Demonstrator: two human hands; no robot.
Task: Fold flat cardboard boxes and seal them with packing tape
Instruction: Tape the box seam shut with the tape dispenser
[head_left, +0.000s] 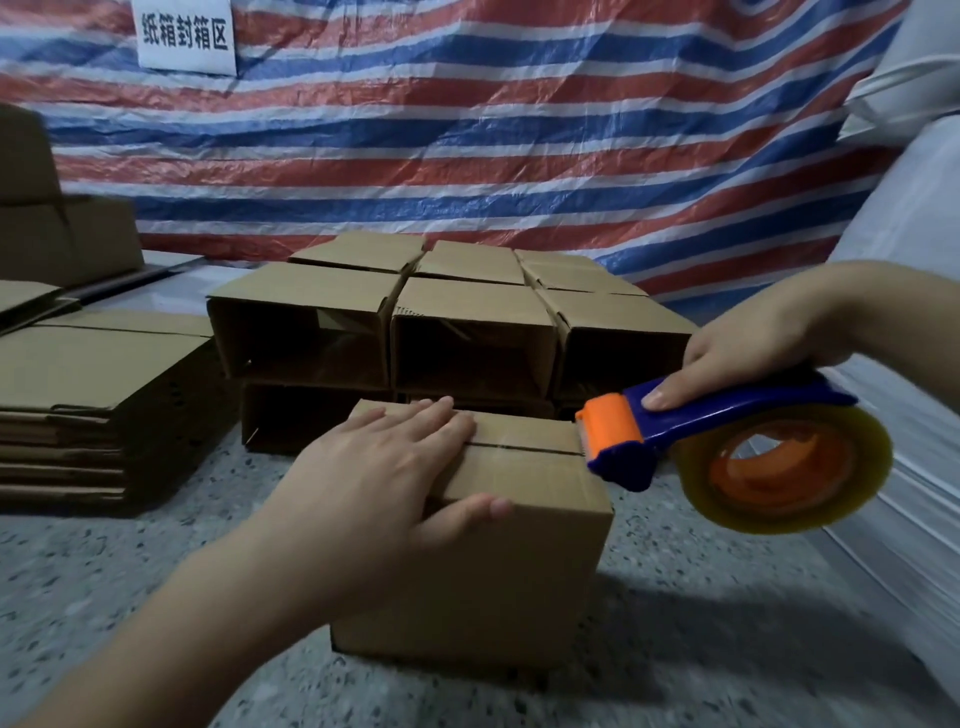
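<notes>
While the small brown cardboard box (483, 551) sat upright on the speckled grey floor (104, 587), the left hand (384, 467) lay flat on its top, fingers straight and close together over the centre seam between the two closed flaps, thumb hooked over the near top edge onto the front face. Right hand (748, 343) gripped the blue and orange plastic tape dispenser (670, 431), fingers curled round the blue handle, thumb pressed on top near the orange head. Orange head touched the box's right top edge, right at the seam end. Clear-yellowish roll of packing tape (789, 467) hung on the dispenser, off the box's right side. Seam looked faintly glossy, possibly already taped; view too soft to be sure.

Behind the box, a two-layer block of folded open-ended brown cardboard boxes (457, 322) lay on their sides, openings facing the camera. Stack of flat brown cardboard blanks (98, 400) at left, more cartons (57, 223) far left behind it. Red, white and blue striped tarp (493, 130) formed the backdrop, a white sign with Chinese characters (184, 36) fixed top left. White wrapped bundles (914, 218) stood at right.
</notes>
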